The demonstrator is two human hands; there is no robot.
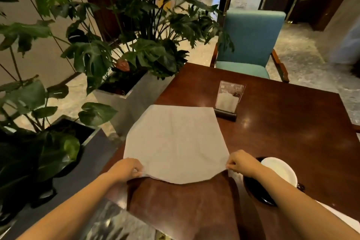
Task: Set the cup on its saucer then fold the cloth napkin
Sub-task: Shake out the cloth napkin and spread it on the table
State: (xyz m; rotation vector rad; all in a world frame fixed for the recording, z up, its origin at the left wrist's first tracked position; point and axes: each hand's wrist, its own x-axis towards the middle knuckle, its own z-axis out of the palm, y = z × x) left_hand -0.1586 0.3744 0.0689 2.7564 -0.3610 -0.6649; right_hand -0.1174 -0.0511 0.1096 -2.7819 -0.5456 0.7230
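Observation:
A pale grey cloth napkin (pixel 176 142) lies spread flat on the dark wooden table (pixel 292 132). My left hand (pixel 126 168) pinches its near left corner and my right hand (pixel 240 162) pinches its near right corner; the near edge is lifted slightly off the table. To the right, behind my right forearm, a white cup (pixel 280 170) sits on a dark saucer (pixel 255 191), both partly hidden by the arm.
A clear menu stand (pixel 228 101) on a dark base stands just beyond the napkin's far right corner. A teal chair (pixel 251 45) faces the table's far side. Large potted plants (pixel 124 48) in metal planters line the left edge.

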